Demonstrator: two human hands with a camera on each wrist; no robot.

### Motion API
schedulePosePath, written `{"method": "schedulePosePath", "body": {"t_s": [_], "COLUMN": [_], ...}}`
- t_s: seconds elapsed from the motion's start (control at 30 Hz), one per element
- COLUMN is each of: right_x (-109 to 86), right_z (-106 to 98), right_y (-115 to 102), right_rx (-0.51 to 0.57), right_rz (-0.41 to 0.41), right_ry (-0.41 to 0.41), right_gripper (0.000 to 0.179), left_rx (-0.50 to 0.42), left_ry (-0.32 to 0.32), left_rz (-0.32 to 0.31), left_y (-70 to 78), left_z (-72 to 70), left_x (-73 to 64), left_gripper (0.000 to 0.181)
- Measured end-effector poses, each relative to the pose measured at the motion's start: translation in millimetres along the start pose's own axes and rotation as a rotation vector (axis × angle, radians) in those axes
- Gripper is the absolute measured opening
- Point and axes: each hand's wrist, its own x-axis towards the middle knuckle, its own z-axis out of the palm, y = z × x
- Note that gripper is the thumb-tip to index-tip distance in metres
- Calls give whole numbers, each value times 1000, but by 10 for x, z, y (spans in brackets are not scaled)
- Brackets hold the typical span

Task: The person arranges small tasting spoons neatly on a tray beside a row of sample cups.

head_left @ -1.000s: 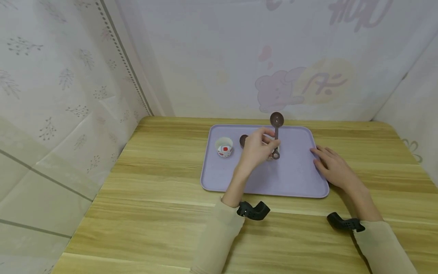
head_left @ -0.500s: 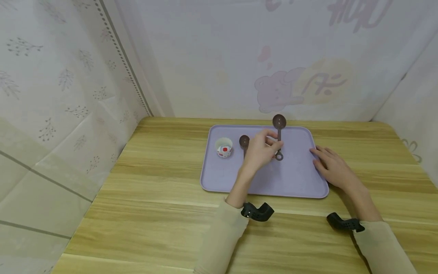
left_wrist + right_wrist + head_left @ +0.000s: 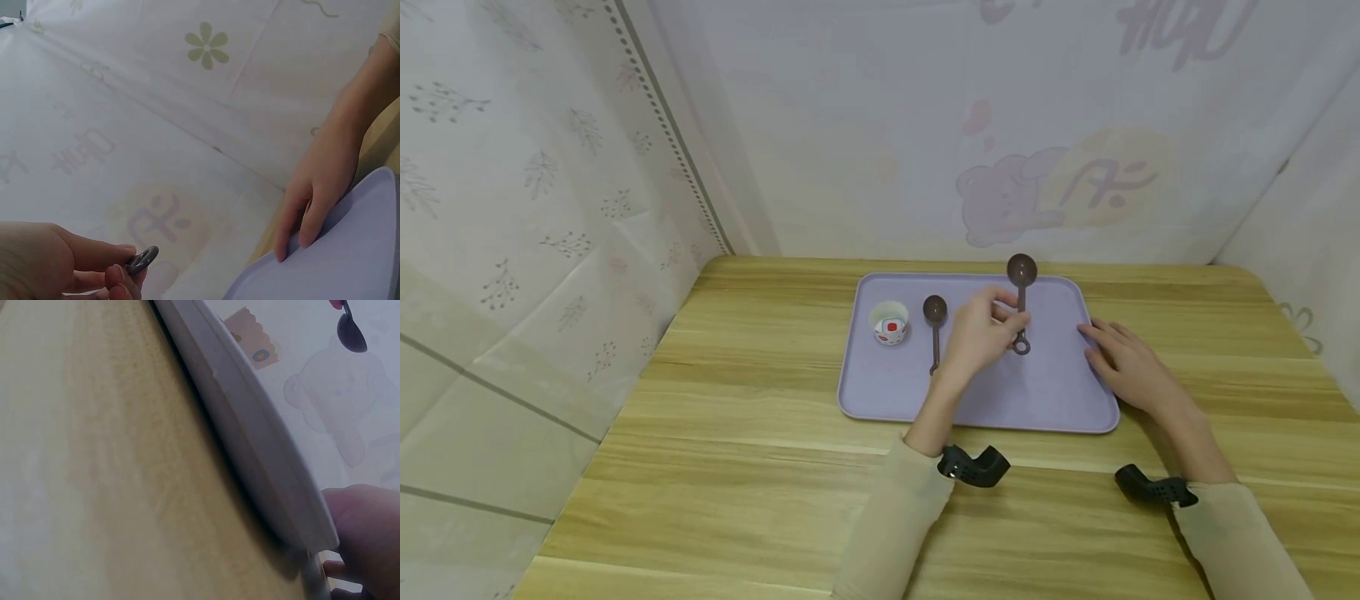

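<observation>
My left hand (image 3: 981, 332) pinches a brown measuring spoon (image 3: 1021, 271) by its handle and holds it upright over the tray, bowl uppermost. In the left wrist view, the spoon's ring end (image 3: 143, 260) pokes out between thumb and fingers. A smaller brown measuring spoon (image 3: 935, 311) lies on the lilac tray (image 3: 1052, 392), left of that hand. Beside it, at the tray's left, stands a small white paper baking cup (image 3: 891, 323) with a red print. My right hand (image 3: 1127, 367) rests on the tray's right rim with its fingers extended, holding no spoon or cup.
The tray lies on a wood-grain table (image 3: 745, 375) whose far edge meets a printed white curtain (image 3: 850, 125). Another curtain (image 3: 512, 208) hangs along the left side. Beyond the tray rim in the right wrist view shows a peach shape (image 3: 253, 337) with a wavy edge.
My left hand has moved slightly right with its measuring spoon. The smaller spoon has come into full view, while the right hand stays on the rim.
</observation>
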Motion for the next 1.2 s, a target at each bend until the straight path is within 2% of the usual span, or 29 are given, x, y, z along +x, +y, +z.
{"method": "schedulePosePath", "body": {"t_s": [0.2, 0.97, 1.2], "right_x": [-2, 6, 2], "right_z": [-7, 7, 1], "right_y": [-22, -10, -7], "right_rx": [-4, -7, -1], "right_rz": [11, -2, -11], "right_ry": [-7, 16, 17], "right_gripper": [45, 43, 43], "left_rx": [-1, -16, -11], "left_ry": [-7, 42, 26], "left_rz": [6, -5, -29], "left_y": [-16, -34, -68], "left_z": [56, 237, 300], "left_x": [14, 15, 21], "left_gripper": [17, 16, 17]}}
